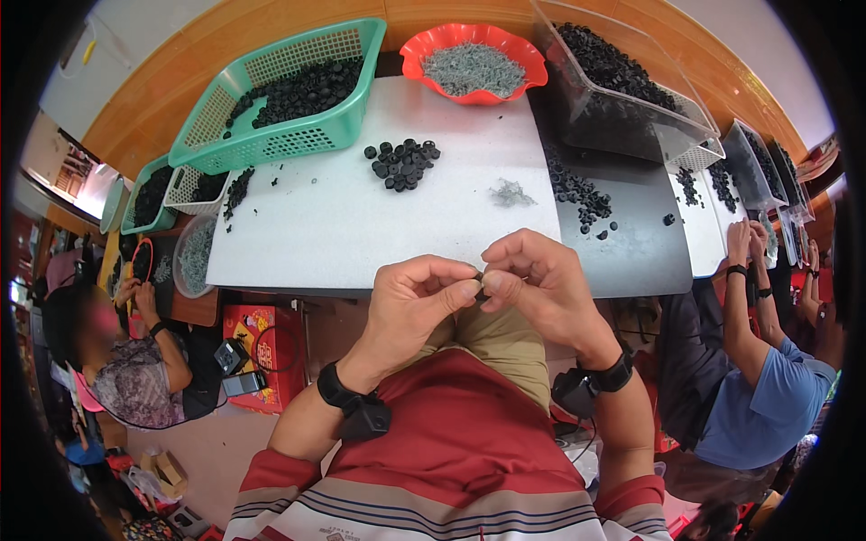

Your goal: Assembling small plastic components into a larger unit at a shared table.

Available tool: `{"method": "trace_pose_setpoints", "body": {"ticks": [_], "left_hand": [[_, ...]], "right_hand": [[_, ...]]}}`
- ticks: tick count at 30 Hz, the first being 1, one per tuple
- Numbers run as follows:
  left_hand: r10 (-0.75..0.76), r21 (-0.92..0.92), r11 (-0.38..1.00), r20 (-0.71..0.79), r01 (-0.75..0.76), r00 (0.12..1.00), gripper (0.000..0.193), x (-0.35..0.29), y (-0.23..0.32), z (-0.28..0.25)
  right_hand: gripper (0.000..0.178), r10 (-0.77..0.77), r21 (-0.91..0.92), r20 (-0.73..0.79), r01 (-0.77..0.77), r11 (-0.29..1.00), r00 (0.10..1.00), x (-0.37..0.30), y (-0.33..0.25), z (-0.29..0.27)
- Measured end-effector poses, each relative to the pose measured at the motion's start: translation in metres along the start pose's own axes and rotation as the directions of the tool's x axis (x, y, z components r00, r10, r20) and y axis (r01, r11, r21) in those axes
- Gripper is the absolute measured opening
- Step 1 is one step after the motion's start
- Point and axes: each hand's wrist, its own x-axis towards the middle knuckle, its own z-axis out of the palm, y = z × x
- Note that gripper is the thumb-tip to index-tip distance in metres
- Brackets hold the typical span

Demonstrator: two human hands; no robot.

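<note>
My left hand (415,293) and my right hand (547,290) meet just over the near edge of the white work surface (361,242). Thumbs and forefingers of both pinch a small dark part (480,279) between them. Fingertips hide most of it, so its exact kind cannot be made out. Beyond the hands lies a cluster of round black plastic pieces (402,166). To its right is a small loose heap of thin grey metal pieces (512,193). A scatter of small black parts (585,197) rests on the dark board beside the white surface.
At the back stand a green basket (271,153) of black pieces, a red scalloped bowl (411,65) of grey metal pieces and a clear bin (622,113) of black parts. A person (135,370) sits at the left; another in a blue shirt (767,406) works at the right.
</note>
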Motion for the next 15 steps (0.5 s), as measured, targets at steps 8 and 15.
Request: {"method": "trace_pose_setpoints", "body": {"ticks": [8, 15], "left_hand": [[-0.087, -0.216, 0.972, 0.036, 0.093, 0.996, 0.011, 0.004, 0.002, 0.002], [-0.164, -0.348, 0.921, 0.059, 0.175, 0.985, 0.009, 0.003, 0.001, 0.009]], "right_hand": [[0.007, -0.136, -0.2, -0.072, 0.12, 0.973, 0.988, -0.004, 0.015, -0.001], [0.012, -0.519, -0.491, -0.024, 0.442, 0.75, 0.854, -0.006, 0.025, -0.001]]}}
